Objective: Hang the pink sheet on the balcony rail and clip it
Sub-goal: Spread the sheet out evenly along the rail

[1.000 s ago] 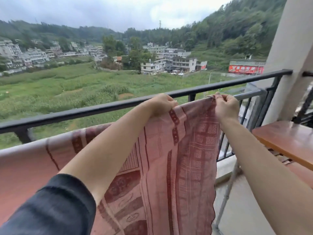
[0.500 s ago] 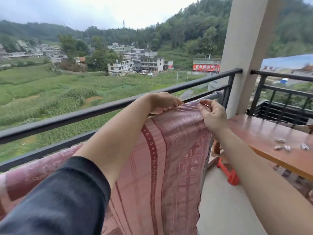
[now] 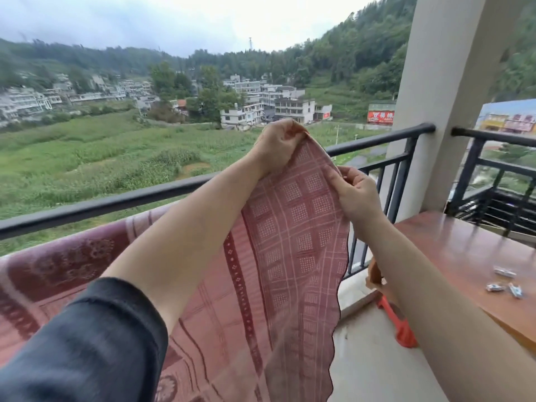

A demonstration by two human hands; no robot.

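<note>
The pink patterned sheet (image 3: 290, 233) hangs in front of the black balcony rail (image 3: 121, 200), its left part draped low along the rail line. My left hand (image 3: 277, 146) grips the sheet's top corner, lifted above the rail. My right hand (image 3: 355, 192) pinches the sheet's right edge a little lower, near the rail's upright bars. Several small metal clips (image 3: 504, 282) lie on the wooden table (image 3: 452, 248) to the right, apart from both hands.
A white pillar (image 3: 446, 105) stands at the rail's right end, with a second rail section (image 3: 493, 137) beyond it. An orange-red object (image 3: 401, 329) lies on the concrete floor under the table's edge. Fields and buildings lie far below.
My left hand has lifted the sheet's corner from rail height to above the rail. My right hand has slid down onto the sheet's right edge. The view has shifted slightly leftward.
</note>
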